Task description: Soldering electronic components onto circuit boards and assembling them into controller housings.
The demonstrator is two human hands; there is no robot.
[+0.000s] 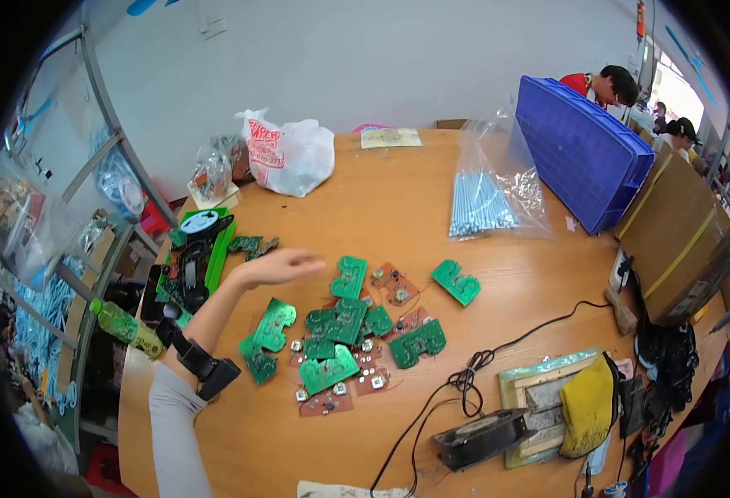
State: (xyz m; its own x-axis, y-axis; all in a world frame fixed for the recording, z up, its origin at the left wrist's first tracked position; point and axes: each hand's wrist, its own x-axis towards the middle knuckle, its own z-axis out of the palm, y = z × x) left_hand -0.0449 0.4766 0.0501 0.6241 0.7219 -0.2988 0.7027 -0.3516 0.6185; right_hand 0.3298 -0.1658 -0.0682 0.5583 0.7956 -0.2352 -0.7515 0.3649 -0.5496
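My left hand [284, 266] hovers over the wooden table with its fingers stretched out, holding nothing. A black strap [203, 365] with a box-shaped device circles that forearm, above a grey sleeve. Just right of the fingertips lies a green circuit board [349, 276]. More green circuit boards [328, 371] and several reddish-brown circuit boards [326, 404] with small white parts are spread and partly stacked in the middle of the table. One green board [455, 282] lies apart to the right, another [274, 324] below my hand. My right hand is not in view.
A green tray [218, 257] of parts and a bottle [127, 329] stand at left. White bag [291, 155], pack of pale blue sticks [483, 204], blue crate [576, 153] and cardboard box [678, 232] line the back and right. A fan [481, 438], yellow cloth [586, 408] and black cable [464, 378] lie near right.
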